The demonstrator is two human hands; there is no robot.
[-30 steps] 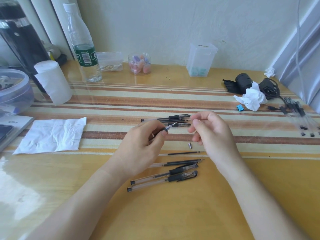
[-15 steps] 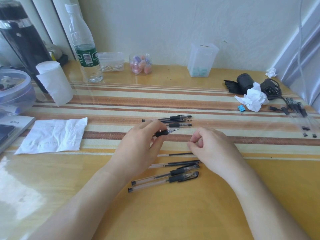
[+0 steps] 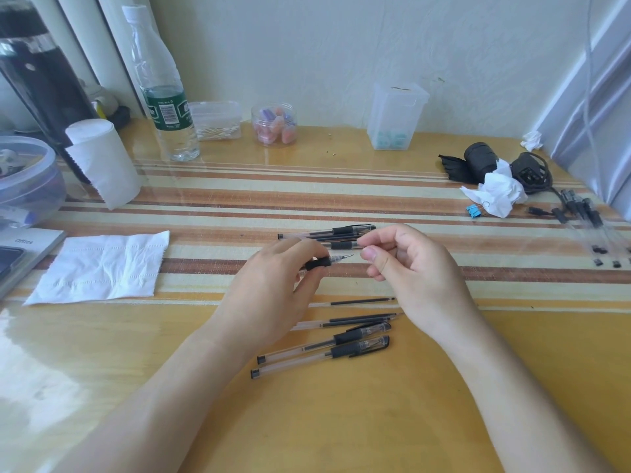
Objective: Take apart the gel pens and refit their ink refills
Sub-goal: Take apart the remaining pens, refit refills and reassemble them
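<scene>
Left hand [image 3: 273,295] grips a gel pen [image 3: 328,261]. Right hand [image 3: 416,268] is curled beside its tip; whether it holds something, I cannot tell. Behind the grip lie pens [image 3: 341,231], before it a refill [image 3: 362,301].

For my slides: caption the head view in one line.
Left hand holds an uncapped gel pen, tip toward the right hand; more pens lie nearby.

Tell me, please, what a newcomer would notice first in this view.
The two hands at the centre: the left hand grips an uncapped gel pen, its tip pointing at the curled fingers of the right hand. Nearer the camera lie loose refills and two capped pens.
</scene>
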